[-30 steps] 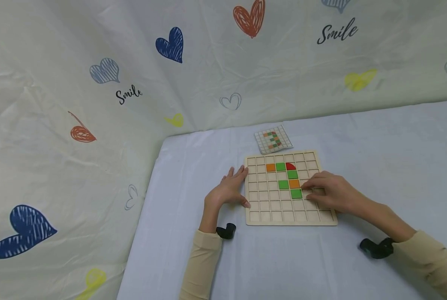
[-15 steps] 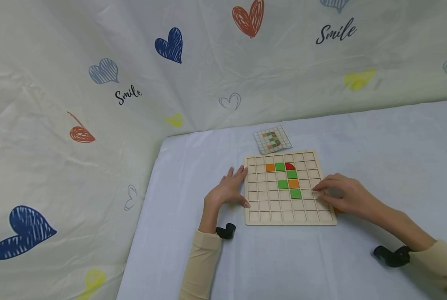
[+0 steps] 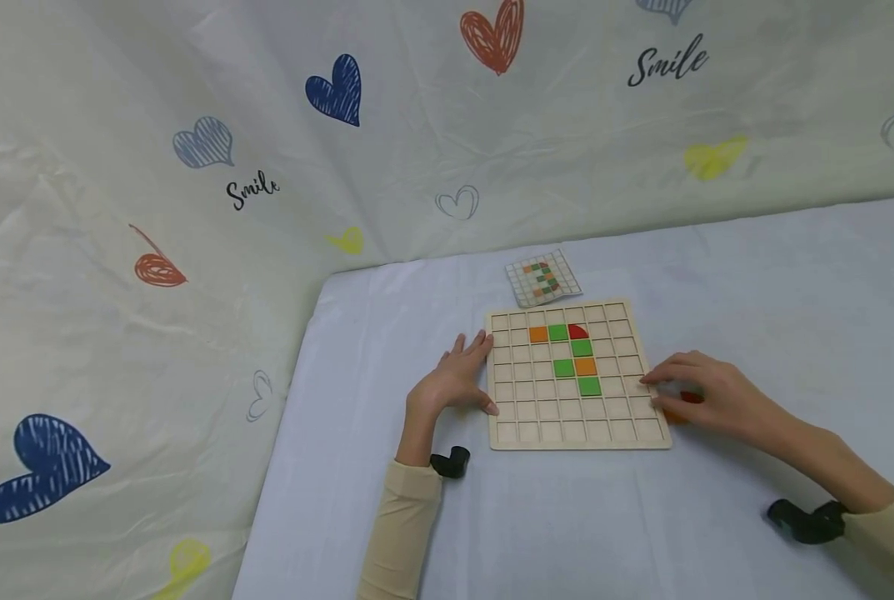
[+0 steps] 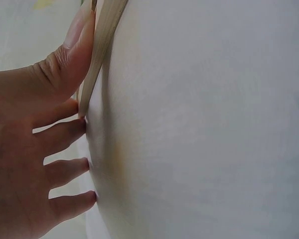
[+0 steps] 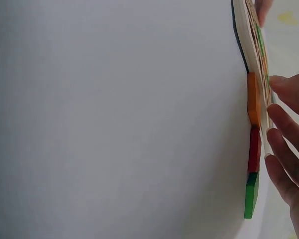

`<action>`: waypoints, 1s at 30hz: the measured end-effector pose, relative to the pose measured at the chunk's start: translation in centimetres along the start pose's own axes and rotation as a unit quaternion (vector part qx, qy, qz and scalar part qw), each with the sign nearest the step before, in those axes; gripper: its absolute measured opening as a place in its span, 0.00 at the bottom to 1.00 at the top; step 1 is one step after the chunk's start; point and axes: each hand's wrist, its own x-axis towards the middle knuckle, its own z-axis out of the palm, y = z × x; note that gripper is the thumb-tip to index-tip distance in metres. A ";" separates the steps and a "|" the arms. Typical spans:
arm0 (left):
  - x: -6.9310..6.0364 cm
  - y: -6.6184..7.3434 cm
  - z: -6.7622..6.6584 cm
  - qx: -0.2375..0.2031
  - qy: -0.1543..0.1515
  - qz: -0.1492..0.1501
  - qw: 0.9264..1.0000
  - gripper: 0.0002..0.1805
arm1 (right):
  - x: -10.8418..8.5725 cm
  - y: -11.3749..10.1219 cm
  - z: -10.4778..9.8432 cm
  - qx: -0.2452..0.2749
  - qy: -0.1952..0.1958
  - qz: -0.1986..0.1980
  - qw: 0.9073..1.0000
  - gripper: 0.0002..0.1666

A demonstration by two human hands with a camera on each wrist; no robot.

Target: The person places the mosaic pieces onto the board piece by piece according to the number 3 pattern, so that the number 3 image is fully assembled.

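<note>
A wooden grid board (image 3: 536, 433) lies on the table with several coloured tiles in its cells: green and orange squares and a red rounded piece (image 3: 577, 332). At its left edge my left hand (image 3: 450, 383) is spread, the thumb touching the rim and the fingertips reaching the edge and cloth. My right hand (image 3: 709, 392) hovers at the board's right edge, fingers loosely bent with nothing seen between them. Beneath it, beside the board, stand an orange tile (image 5: 253, 99), a red tile (image 5: 254, 152) and a green tile (image 5: 251, 196), partly hidden in the head view.
A small card (image 3: 542, 277) printed with a coloured grid pattern lies behind the board. Black wrist devices (image 3: 450, 462) are worn on both wrists. A cloth with printed hearts (image 3: 334, 90) hangs behind the white-covered table (image 3: 551, 533).
My right hand has drawn back rightward from the middle of the board to its right edge, uncovering part of the loose tiles. The left hand and the placed tiles stay put.
</note>
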 end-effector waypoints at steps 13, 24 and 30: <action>-0.2 0.1 0.0 -0.006 0.003 -0.002 1.000 0.65 | -1.5 0.9 -1.1 -0.011 0.033 -0.018 0.999 0.27; -0.1 -0.1 0.0 -0.009 0.003 0.002 1.000 0.65 | -2.6 2.0 -1.6 -0.051 0.003 -0.003 0.999 0.26; -0.1 0.0 0.0 -0.005 0.002 0.004 1.000 0.65 | -2.6 2.0 -1.7 -0.051 -0.006 -0.002 0.999 0.26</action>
